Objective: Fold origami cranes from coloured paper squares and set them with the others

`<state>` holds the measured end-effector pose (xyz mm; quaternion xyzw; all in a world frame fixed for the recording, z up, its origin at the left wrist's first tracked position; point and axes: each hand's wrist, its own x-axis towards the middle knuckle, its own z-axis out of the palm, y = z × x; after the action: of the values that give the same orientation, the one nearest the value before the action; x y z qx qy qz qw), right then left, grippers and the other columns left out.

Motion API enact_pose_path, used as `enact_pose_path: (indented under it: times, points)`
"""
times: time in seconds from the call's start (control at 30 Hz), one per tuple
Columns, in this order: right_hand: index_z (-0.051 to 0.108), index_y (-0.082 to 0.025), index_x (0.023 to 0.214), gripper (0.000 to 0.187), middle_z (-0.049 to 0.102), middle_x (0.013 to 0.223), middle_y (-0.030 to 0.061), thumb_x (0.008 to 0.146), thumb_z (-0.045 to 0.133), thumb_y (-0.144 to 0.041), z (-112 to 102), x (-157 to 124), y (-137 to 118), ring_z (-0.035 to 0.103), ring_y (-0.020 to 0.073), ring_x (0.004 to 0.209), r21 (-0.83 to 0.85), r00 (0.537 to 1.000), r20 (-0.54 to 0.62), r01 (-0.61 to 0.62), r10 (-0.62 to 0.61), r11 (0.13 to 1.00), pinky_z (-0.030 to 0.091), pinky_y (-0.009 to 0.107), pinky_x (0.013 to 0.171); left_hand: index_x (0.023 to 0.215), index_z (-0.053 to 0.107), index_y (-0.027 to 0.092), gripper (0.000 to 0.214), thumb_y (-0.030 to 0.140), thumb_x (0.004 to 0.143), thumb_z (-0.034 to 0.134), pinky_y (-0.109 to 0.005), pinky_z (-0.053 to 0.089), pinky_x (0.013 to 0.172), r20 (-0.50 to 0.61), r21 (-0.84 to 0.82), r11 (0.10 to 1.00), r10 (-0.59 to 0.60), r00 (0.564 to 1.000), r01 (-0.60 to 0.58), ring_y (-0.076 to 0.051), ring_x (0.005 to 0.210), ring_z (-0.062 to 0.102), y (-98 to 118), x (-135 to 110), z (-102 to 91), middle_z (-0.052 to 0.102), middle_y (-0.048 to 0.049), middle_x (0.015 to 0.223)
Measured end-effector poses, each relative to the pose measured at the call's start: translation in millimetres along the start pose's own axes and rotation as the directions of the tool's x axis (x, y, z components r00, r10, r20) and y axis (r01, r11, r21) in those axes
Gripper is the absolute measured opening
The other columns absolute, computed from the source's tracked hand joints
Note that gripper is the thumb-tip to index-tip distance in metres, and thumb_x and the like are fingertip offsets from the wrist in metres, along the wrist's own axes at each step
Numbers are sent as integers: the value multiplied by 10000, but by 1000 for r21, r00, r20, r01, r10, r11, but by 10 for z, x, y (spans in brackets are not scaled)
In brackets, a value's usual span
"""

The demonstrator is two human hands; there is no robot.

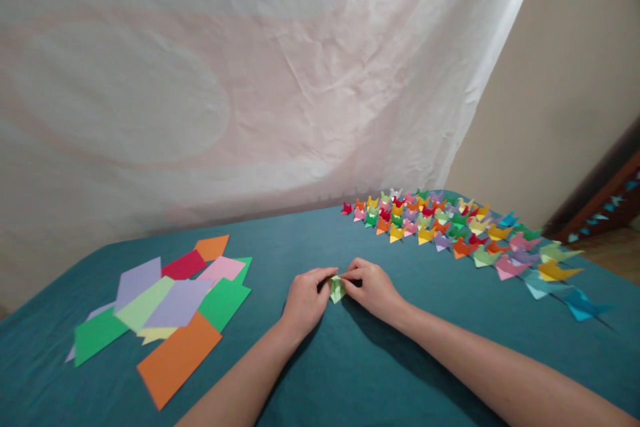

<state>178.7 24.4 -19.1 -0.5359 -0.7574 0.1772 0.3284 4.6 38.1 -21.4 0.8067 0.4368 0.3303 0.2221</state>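
Note:
A small, partly folded piece of pale green paper (337, 288) lies on the teal tablecloth (380, 360) between my two hands. My left hand (306, 299) pinches its left side with fingertips closed. My right hand (371, 287) pinches its right side, fingers pressed together over the top edge. Both forearms reach in from the bottom of the view.
A loose pile of flat coloured paper sheets (165, 310) lies to the left, with an orange sheet (179, 357) nearest me. Rows of several folded paper birds (450, 227) cover the right back of the table. A draped white cloth (225, 80) hangs behind.

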Motion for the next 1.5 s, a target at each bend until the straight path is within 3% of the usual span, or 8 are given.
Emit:
enact_pose_path:
  times: [0.23,0.47,0.7,0.97,1.23,1.5]
  points:
    - [734,-215,818,165,605,752,21,812,569,-211,39,-15,35,552,142,727,-71,998,-29,59,-61,996,419,235,673,1061,659,221,350,95,769,514,-266,464,876,19,18,999,32,999,-33,-159,952,621,33,-10,-14,676,-9,1056]
    - [713,-203,844,160,605,788,23,827,555,-183,63,-27,99,545,136,746,-162,986,-47,148,-158,976,408,227,673,1004,674,237,222,209,811,568,-262,469,855,23,71,996,57,998,-58,-164,922,619,88,-34,-28,679,-3,1020]
    - [696,-216,837,140,608,811,25,845,557,-218,18,-41,52,515,153,756,-403,954,-21,265,-298,876,343,276,675,1001,661,257,213,195,849,525,-263,469,851,40,154,983,99,994,-104,-159,918,618,82,-35,-22,677,14,1021]
    - [678,-198,796,130,594,787,23,849,559,-196,-11,-40,31,484,152,747,-515,914,10,352,-405,782,291,296,667,1005,640,248,208,181,855,513,-251,468,840,83,269,951,134,987,-152,-150,910,617,99,-62,-30,671,16,1013]
    - [647,-190,743,163,579,772,16,866,544,-167,54,-27,72,475,146,710,-570,903,18,363,-430,737,273,305,656,1007,626,235,203,177,855,506,-239,475,823,112,330,930,132,985,-162,-149,898,625,131,-70,-47,670,8,1011]
    - [660,-202,726,161,579,751,8,845,565,-150,37,-42,86,485,135,686,-553,918,16,338,-396,761,274,293,647,1028,621,237,203,210,862,507,-246,478,825,143,369,911,143,979,-187,-157,907,629,130,-71,-41,668,1,1028]
